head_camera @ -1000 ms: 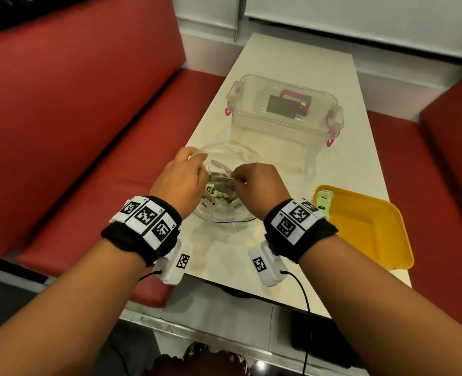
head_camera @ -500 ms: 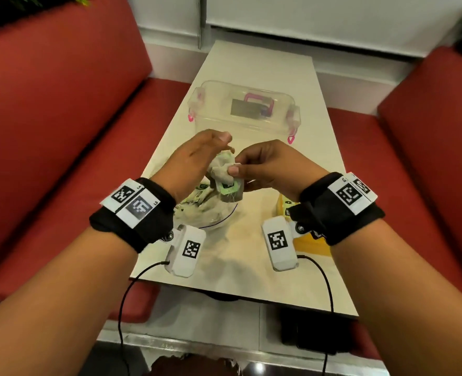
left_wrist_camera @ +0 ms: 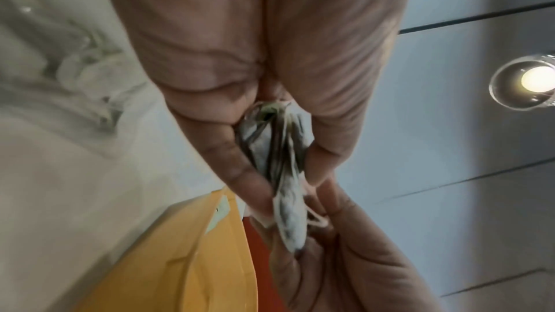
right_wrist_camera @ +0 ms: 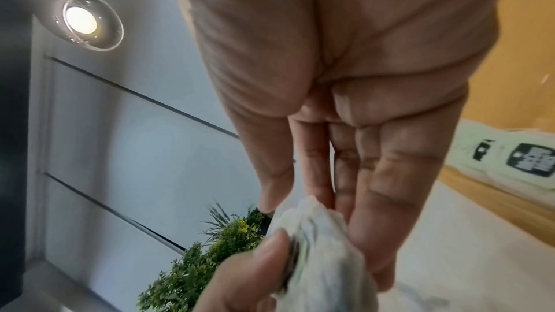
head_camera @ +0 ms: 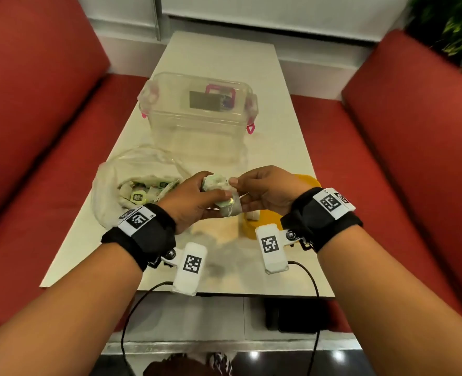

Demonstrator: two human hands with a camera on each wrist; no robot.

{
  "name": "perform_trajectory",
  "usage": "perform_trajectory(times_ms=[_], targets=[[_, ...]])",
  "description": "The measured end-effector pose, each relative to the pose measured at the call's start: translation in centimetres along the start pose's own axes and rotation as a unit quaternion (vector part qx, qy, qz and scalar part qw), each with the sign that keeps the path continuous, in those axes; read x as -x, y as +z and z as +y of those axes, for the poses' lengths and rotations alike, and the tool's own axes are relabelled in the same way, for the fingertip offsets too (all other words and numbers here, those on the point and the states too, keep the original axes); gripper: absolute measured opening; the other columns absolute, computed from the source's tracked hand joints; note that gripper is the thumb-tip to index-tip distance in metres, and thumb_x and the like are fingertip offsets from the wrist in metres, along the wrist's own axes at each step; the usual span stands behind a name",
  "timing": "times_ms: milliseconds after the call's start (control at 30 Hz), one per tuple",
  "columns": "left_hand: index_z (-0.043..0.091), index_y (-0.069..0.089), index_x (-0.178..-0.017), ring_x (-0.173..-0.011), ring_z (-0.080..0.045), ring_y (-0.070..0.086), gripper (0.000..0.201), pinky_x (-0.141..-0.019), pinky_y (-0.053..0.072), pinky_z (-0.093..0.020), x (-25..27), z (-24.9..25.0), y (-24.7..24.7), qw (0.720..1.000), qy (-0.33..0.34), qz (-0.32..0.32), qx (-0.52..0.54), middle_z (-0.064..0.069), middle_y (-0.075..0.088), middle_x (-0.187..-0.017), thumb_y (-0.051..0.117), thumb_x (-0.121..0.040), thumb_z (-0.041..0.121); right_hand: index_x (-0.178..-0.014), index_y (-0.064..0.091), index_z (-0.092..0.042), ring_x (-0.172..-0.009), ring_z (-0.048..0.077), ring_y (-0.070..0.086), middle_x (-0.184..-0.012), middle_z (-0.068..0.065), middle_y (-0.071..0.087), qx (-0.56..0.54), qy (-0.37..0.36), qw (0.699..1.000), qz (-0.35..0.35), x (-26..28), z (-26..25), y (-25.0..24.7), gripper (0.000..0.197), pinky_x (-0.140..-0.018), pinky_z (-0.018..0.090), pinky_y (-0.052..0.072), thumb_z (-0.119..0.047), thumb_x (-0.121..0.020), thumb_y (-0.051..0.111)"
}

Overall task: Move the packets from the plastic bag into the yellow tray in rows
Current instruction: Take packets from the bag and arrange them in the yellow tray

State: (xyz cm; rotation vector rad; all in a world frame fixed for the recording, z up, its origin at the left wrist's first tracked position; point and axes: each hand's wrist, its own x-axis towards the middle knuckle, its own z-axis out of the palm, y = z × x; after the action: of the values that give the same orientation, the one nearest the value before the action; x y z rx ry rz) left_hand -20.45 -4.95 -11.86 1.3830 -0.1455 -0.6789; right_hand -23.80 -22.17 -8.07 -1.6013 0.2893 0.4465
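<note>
A clear plastic bag (head_camera: 107,191) lies open at the table's left with several pale green packets (head_camera: 143,195) inside. Both hands hold a small bundle of packets (head_camera: 221,198) in the air between the bag and the yellow tray (head_camera: 309,181). My left hand (head_camera: 213,187) grips the bundle from the left, thumb and fingers round it (left_wrist_camera: 279,151). My right hand (head_camera: 238,194) pinches its right end (right_wrist_camera: 318,246). The right hand and wrist hide most of the tray. One packet (right_wrist_camera: 510,160) lies inside the tray (right_wrist_camera: 525,80).
A clear lidded box (head_camera: 197,118) with pink latches stands behind the bag at mid table. Red bench seats (head_camera: 414,158) flank the table on both sides. Bare tabletop (head_camera: 224,261) lies in front of the hands, near the front edge.
Both hands were inside the bag a second ago. They have lifted a bundle of packets out and brought it right, toward the tray. The bag has slumped open on the table.
</note>
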Motion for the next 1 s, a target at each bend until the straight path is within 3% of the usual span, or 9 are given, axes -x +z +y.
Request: perform_trajectory(times_ms=[100,200,400,533,667,800,1000], targets=[[0.010,0.051,-0.106,-0.073,-0.019,0.068,0.023,-0.060,0.056,-0.027,-0.6,-0.4,0.5,0.997,0.001,0.042,0.061,-0.006,0.061,-0.087,0.058,-0.089,-0.003,-0.096,0.063,-0.001,-0.070,0.026,0.068,-0.085,0.018,0.068,-0.004,0.009,1.000,0.008,0.3,0.8,-0.4,0.015,-0.066,0.028,0.058,-0.007,-0.083,0.070],[0.011,0.049,-0.113,-0.073,-0.020,0.065,0.029,-0.066,0.059,-0.033,-1.1,-0.6,1.0,0.995,-0.001,0.057,0.083,-0.007,0.060,-0.088,0.059,-0.089,-0.001,-0.099,0.059,0.000,-0.067,0.027,0.068,-0.085,0.025,0.065,0.009,-0.010,0.999,0.033,0.3,1.3,-0.4,0.022,-0.060,0.026,0.057,0.003,-0.080,0.070],[0.014,0.049,-0.111,-0.075,-0.019,0.064,0.029,-0.060,0.055,-0.030,-1.6,-0.9,2.1,0.996,0.018,0.073,0.043,-0.007,0.061,-0.092,0.065,-0.088,0.006,-0.105,0.058,0.006,-0.068,0.029,0.068,-0.087,0.031,0.066,0.051,-0.030,0.996,0.059,0.0,1.6,-0.9,0.027,-0.070,0.033,0.059,0.004,-0.080,0.071],[0.013,0.051,-0.109,-0.079,-0.019,0.063,0.024,-0.065,0.057,-0.034,-1.9,-0.8,2.4,0.995,0.026,0.093,0.038,-0.007,0.059,-0.091,0.062,-0.089,0.003,-0.087,0.059,0.000,-0.061,0.024,0.068,-0.079,0.024,0.066,0.059,-0.028,0.996,0.068,0.0,1.8,-1.1,0.017,-0.071,0.034,0.058,0.001,-0.079,0.074],[0.013,0.052,-0.107,-0.084,-0.022,0.062,0.023,-0.069,0.058,-0.037,-1.9,-0.8,2.1,0.994,0.023,0.095,0.039,-0.006,0.058,-0.093,0.062,-0.089,0.004,-0.087,0.064,0.003,-0.058,0.020,0.066,-0.075,0.019,0.066,0.060,-0.034,0.995,0.071,0.2,1.9,-1.5,0.012,-0.064,0.028,0.058,0.000,-0.080,0.073],[0.013,0.051,-0.109,-0.082,-0.020,0.061,0.023,-0.060,0.056,-0.028,-1.8,-1.1,1.5,0.995,0.009,0.095,0.027,-0.006,0.058,-0.095,0.063,-0.089,0.007,-0.079,0.065,-0.002,-0.060,0.020,0.065,-0.072,0.015,0.067,0.069,-0.042,0.994,0.071,0.6,1.9,-1.9,0.006,-0.057,0.023,0.055,0.000,-0.082,0.069],[0.018,0.055,-0.103,-0.081,-0.021,0.061,0.018,-0.067,0.053,-0.031,-1.6,-1.2,0.9,0.992,0.004,0.124,0.010,-0.004,0.059,-0.089,0.062,-0.089,0.010,-0.077,0.057,-0.008,-0.062,0.023,0.066,-0.075,0.013,0.065,0.046,-0.059,0.991,0.115,1.0,1.9,-2.7,0.012,-0.050,0.022,0.051,0.000,-0.086,0.060]])
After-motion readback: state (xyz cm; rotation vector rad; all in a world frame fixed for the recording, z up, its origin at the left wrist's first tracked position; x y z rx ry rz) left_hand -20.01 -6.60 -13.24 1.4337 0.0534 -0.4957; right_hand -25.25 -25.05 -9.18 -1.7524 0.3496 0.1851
